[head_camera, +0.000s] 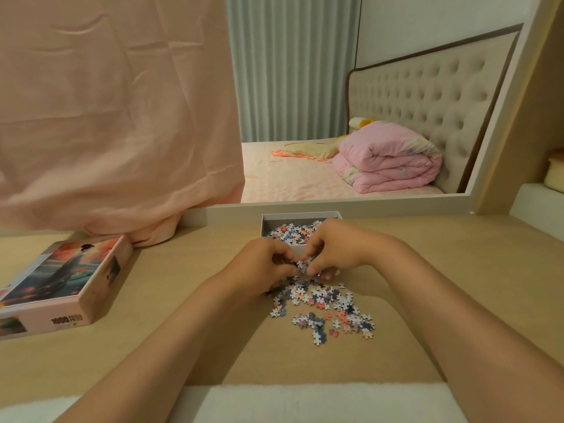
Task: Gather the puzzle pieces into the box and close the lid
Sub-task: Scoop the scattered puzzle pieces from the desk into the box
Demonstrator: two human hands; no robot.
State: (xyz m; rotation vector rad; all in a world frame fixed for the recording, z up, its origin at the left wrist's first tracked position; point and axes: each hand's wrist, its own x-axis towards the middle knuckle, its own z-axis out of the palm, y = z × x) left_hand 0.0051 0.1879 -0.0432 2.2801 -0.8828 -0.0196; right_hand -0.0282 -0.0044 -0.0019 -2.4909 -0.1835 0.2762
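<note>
Both hands, left hand (262, 264) and right hand (332, 251), pinch a clump of puzzle pieces (323, 303) just before the box (300, 215) (already part-filled); next, lift it over the near wall.

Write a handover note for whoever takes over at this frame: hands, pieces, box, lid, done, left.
Hands: left hand and right hand both pinch one clump of puzzle pieces between them, just in front of the box.
The box is open at the far edge of the table, partly filled.
The lid lies picture side up, off to the left, untouched.
Done: some pieces boxed.
Left: drop this clump in, gather the loose pieces scattered nearer the person, fit the lid.
</note>
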